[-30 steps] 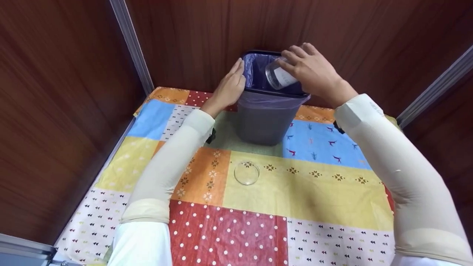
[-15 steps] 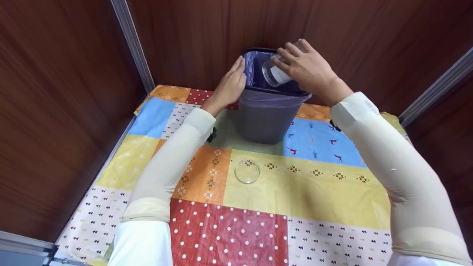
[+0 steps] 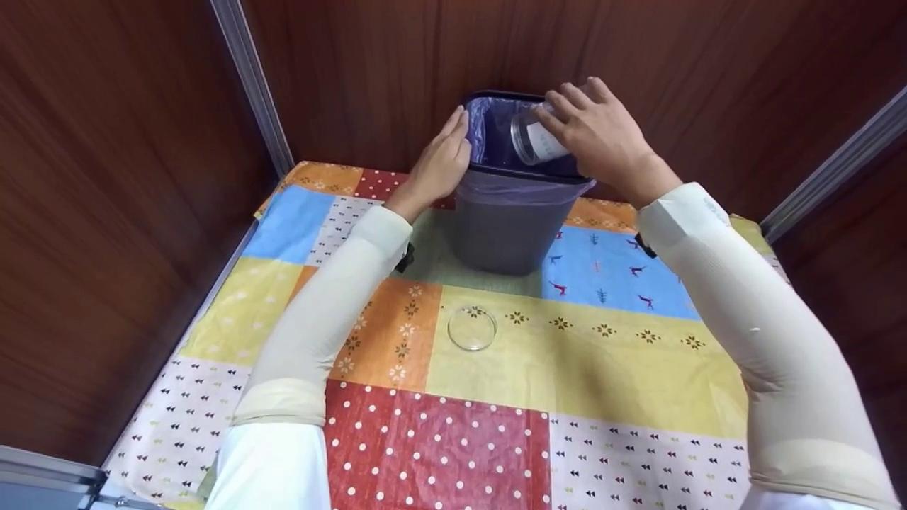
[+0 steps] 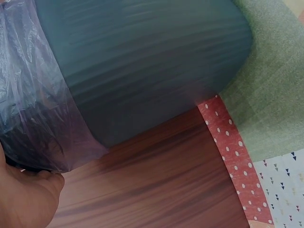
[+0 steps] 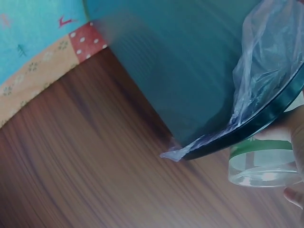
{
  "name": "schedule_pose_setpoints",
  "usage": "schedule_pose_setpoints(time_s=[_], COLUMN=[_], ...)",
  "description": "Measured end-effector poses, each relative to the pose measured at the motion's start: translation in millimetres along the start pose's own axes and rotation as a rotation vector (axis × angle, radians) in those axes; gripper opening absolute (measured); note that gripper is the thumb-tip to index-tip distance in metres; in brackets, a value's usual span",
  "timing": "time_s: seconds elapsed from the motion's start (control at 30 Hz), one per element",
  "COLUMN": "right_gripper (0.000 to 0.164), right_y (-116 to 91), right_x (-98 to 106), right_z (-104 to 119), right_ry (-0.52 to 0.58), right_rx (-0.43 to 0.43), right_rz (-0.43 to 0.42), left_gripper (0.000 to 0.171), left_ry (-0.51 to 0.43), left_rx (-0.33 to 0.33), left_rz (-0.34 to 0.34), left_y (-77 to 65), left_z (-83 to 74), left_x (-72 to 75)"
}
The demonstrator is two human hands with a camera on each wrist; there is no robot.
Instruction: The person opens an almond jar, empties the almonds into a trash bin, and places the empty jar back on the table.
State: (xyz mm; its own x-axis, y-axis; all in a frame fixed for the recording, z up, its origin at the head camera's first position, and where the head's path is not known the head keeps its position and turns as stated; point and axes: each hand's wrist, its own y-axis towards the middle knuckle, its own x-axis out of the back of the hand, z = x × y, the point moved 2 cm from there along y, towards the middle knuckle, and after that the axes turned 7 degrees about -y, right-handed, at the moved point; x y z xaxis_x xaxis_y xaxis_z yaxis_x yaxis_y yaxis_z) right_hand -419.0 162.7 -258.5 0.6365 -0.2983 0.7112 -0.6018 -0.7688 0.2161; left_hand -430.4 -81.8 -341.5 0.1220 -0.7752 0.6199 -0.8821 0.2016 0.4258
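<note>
A grey trash bin (image 3: 514,234) lined with a thin purple bag (image 3: 478,131) stands near the back wall. My left hand (image 3: 438,164) rests against the left side of its rim, fingers mostly straight; in the left wrist view part of that hand (image 4: 28,197) shows right at the rim and bag. My right hand (image 3: 609,138) grips a clear jar (image 3: 542,144) with a white label, tilted over the bin's mouth with one round end towards the left. The right wrist view shows the jar's clear end (image 5: 263,173) and a green band, beyond the dark rim (image 5: 266,116).
A clear round shallow disc (image 3: 472,329) lies on the patchwork tablecloth (image 3: 623,375) in front of the bin. Dark brown wood panels (image 3: 368,78) enclose the table at the back and both sides, with metal posts (image 3: 255,85) at the corners.
The right hand and jar shifted slightly left and up over the bin, then back right. The left hand stays at the rim. Bin and disc have not moved.
</note>
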Motion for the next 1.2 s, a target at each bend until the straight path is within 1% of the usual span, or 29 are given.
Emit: schedule_pose_setpoints(time_s=[0.27,0.5,0.7,0.9,1.07,1.2], right_gripper=[0.095,0.083,0.090,0.087,0.090,0.092], right_y=[-7,-10,-12,-16,-19,-22], right_x=[-2,0,2,4,3,4], right_z=[-3,-3,-5,-5,-4,-4], right_ry=[0.059,0.133,0.167,0.210,0.238,0.251], right_rx=[-0.056,-0.123,-0.169,-0.220,-0.257,-0.282], right_rz=[-0.035,-0.111,-0.145,-0.202,-0.225,-0.234], left_gripper=[0.053,0.052,0.053,0.053,0.053,0.053], left_ry=[0.000,0.016,0.013,0.026,0.033,0.032], left_rx=[0.015,0.018,0.034,0.042,0.040,0.035], left_rz=[0.002,-0.005,0.002,0.005,-0.001,-0.003], left_y=[-2.9,-3.7,-4.2,-2.2,-2.3,-1.8], left_z=[2.6,3.0,3.8,2.8,5.6,7.3], left_x=[1.2,5.2,7.1,10.8,11.8,9.5])
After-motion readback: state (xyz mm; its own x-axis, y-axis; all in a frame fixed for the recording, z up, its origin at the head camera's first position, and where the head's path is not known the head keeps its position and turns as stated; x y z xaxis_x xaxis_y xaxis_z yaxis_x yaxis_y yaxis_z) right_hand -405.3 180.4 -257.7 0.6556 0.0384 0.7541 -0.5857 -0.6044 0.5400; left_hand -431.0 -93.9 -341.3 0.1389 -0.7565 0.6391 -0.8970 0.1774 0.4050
